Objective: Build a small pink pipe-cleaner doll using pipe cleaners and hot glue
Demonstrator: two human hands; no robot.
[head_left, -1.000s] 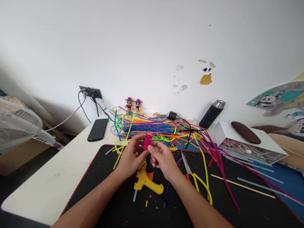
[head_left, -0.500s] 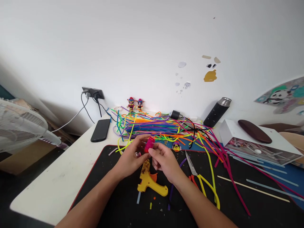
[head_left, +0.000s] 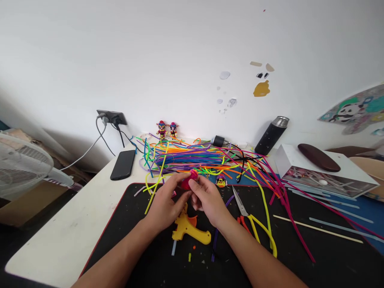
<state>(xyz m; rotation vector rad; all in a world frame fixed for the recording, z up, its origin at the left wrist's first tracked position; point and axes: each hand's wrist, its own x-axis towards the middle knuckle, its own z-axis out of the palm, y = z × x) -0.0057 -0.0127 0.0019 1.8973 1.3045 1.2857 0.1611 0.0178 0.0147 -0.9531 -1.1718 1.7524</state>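
Both my hands meet over the black mat (head_left: 300, 256). My left hand (head_left: 166, 202) and my right hand (head_left: 210, 200) together pinch a small pink coil of pipe cleaner (head_left: 189, 180), held just above the mat. Right under my hands lies a yellow glue gun (head_left: 189, 231). A big pile of coloured pipe cleaners (head_left: 192, 158) spreads across the table behind the coil. Scissors (head_left: 240, 204) with orange handles lie just right of my right wrist.
A black phone (head_left: 123, 164) lies at the left, near a wall socket (head_left: 111, 117) with cables. A black flask (head_left: 271, 136), a white box (head_left: 324, 176), two small figures (head_left: 167, 129), a thin wooden stick (head_left: 318, 229) and a white fan (head_left: 24, 164) surround the mat.
The pink coil has turned and sunk a little between my fingers. My view has shifted slightly; the hands stay at the same spot over the glue gun.
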